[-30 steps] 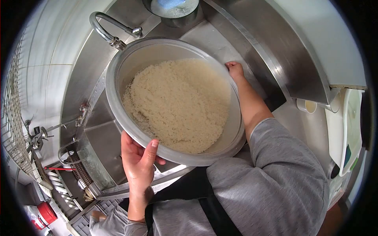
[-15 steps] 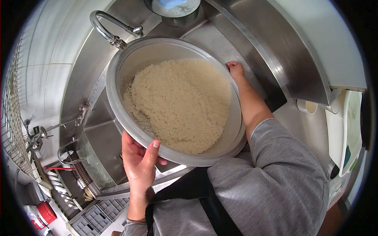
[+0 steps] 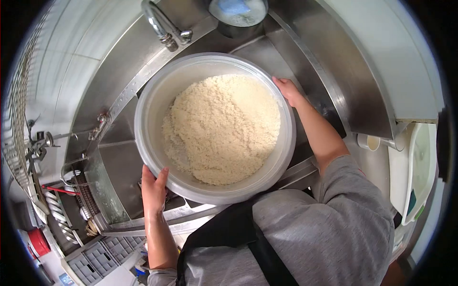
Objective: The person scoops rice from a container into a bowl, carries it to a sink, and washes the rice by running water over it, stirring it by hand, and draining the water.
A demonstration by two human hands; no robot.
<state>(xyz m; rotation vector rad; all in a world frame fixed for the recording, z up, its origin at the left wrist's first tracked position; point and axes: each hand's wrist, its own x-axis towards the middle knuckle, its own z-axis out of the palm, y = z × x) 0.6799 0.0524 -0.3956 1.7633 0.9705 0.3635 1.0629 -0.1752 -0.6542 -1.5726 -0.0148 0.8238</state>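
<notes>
A large round metal pot (image 3: 151,102) full of wet-looking white rice (image 3: 224,128) is held in front of my body, over the metal sink. My left hand (image 3: 154,188) grips its near left rim, with the thumb at the edge and the other fingers partly hidden below. On the far right side, my right hand (image 3: 287,89) is closed on the rim, its fingertips mostly out of sight. The rice lies heaped toward the right, and a strip of the pot's inner wall shows at the left.
A curved tap (image 3: 160,24) stands behind the pot. Beyond it sits a dark pot (image 3: 238,28) with foamy water and a blue cloth. Sink basins (image 3: 119,167) lie left, a grey crate (image 3: 100,260) lower left, and a white tub (image 3: 420,162) at right.
The pot has gone from tilted to nearly level, its far side turned less toward the tap. Both hands have stayed on its rim, the left one shifting slightly down and left.
</notes>
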